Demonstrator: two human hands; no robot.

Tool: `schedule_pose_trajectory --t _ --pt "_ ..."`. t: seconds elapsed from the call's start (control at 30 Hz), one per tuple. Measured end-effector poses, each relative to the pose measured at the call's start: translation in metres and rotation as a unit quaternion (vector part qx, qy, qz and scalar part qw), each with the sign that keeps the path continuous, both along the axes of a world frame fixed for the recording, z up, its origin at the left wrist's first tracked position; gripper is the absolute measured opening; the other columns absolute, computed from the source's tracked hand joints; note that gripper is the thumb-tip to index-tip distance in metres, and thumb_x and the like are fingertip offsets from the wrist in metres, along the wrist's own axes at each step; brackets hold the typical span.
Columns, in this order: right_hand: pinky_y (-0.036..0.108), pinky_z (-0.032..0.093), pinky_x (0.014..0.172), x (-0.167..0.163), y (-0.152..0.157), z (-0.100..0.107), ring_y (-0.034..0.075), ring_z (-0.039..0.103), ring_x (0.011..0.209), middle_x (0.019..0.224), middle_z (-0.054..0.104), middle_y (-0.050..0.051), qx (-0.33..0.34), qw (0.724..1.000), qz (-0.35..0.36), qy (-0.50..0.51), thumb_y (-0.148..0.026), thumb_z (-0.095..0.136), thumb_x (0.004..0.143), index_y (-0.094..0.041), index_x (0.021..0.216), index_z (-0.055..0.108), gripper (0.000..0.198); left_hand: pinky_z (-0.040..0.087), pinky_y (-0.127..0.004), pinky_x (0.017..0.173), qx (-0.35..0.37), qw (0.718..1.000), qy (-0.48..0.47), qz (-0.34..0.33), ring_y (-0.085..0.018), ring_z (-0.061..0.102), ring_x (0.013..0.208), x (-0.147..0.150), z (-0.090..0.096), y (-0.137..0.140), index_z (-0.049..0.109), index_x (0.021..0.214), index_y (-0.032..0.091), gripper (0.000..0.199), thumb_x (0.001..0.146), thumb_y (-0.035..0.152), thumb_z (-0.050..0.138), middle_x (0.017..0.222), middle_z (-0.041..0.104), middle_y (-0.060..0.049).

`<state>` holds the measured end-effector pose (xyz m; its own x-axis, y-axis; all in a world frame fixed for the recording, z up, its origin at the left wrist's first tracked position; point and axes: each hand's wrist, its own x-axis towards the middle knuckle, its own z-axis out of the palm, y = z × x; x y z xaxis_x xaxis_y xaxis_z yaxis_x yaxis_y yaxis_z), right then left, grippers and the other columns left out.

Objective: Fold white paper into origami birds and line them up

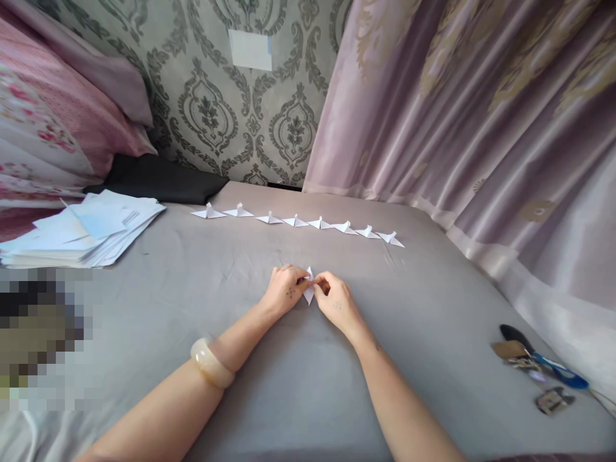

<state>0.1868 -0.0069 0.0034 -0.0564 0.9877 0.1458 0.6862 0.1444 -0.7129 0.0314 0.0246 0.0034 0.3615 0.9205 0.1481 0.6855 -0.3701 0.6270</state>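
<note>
A small folded white paper piece [308, 296] is between my two hands, its pointed ends showing above and below my fingertips. My left hand [285, 285] pinches it from the left side, with a pale bangle [212, 364] farther back on that forearm. From the right, my right hand [334, 296] pinches it with thumb and forefinger. The fold under my fingers is partly hidden. Beyond my hands, several folded white paper figures [295, 221] stand in a row across the grey sheet [289, 398], each with wide points and a raised middle.
A stack of white paper [91, 240] lies at the left, before a black folded item [163, 178]. Keys and a blue-handled item [561, 372] lie at the right beside a small metal object [553, 401]. Curtains [409, 115] hang along the right edge; patterned wallpaper [206, 122] is behind.
</note>
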Motion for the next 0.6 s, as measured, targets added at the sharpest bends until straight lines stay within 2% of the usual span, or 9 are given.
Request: schedule_pose_trajectory --t 0.2,0.6 --pt "0.027 0.045 0.067 0.0001 0.0022 -0.0027 0.016 0.062 0.07 0.077 0.067 0.001 -0.002 1.0 -0.018 0.006 -0.021 0.051 0.079 -0.021 0.084 0.058 0.009 0.041 -0.027 0.078 0.005 1.0 -0.013 -0.014 -0.02 0.062 0.087 -0.0002 -0.0026 0.0016 0.072 0.086 0.021 0.018 0.086 0.024 0.054 0.084 0.071 -0.005" --pt "0.027 0.046 0.067 -0.0007 0.0006 -0.001 0.017 0.061 0.069 0.076 0.065 0.001 0.008 1.0 -0.004 0.001 -0.023 0.049 0.079 -0.022 0.081 0.057 0.008 0.043 -0.026 0.077 0.024 0.999 -0.024 -0.018 -0.02 0.063 0.087 -0.0005 -0.0088 0.0032 0.072 0.087 0.021 0.019 0.087 0.024 0.053 0.085 0.072 -0.005"
